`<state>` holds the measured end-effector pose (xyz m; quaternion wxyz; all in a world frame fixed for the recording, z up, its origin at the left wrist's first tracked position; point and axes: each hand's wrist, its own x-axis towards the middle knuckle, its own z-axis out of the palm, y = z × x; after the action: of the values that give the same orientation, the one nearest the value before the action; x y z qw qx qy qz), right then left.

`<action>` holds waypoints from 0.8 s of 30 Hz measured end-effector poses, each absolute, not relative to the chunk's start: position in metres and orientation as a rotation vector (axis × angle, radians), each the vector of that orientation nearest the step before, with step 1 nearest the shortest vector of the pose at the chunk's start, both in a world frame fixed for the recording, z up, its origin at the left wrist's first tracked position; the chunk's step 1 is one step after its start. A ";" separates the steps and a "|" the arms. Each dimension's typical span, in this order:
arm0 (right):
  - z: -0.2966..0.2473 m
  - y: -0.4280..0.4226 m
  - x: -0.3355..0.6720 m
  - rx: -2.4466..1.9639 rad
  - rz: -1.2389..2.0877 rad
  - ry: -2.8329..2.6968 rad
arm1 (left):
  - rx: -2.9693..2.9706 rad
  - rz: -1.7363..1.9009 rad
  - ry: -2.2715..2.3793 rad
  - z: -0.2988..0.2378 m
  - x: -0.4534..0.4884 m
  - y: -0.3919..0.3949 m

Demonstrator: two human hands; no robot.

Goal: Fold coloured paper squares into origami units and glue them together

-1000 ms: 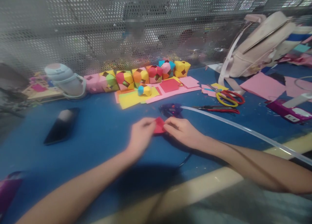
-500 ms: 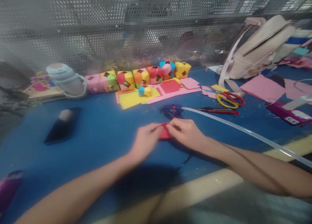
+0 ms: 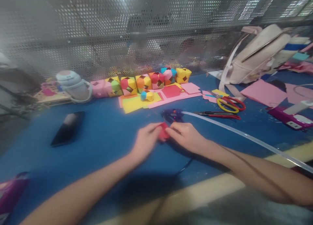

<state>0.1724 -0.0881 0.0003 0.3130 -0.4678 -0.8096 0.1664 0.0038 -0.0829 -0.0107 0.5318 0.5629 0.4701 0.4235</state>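
A small piece of red paper [image 3: 163,133] is pinched between my two hands, low over the blue table [image 3: 105,130]. My left hand [image 3: 147,138] grips its left side between thumb and fingers. On the paper's right side, my right hand [image 3: 186,135] is closed, with the thumb tip and fingers at the edge. The paper looks folded, but blur and my fingers hide its exact shape. Just beyond my hands lies a dark blue glue gun [image 3: 172,114] with a long clear glue stick [image 3: 227,124] running out to the right.
Behind stand several folded paper balls [image 3: 128,85], with coloured paper sheets [image 3: 133,104] before them. Scissors [image 3: 228,105] and a utility knife [image 3: 217,114] lie right of centre. A phone [image 3: 68,128] and a bottle [image 3: 73,84] are left; a backpack [image 3: 259,58] and purple power strip [image 3: 290,118] right.
The camera view has tilted up slightly, so the table's things sit lower. The red paper has turned in my fingers and now shows a taller, narrower face.
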 end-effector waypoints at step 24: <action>0.010 -0.103 0.164 -1.030 0.443 -2.694 | 1.324 1.216 1.388 -0.009 -0.022 0.042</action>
<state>0.1644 -0.1034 0.0099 0.1116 -0.3509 -0.9174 0.1509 -0.0223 0.0420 -0.0087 0.4217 0.5286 0.5542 0.4855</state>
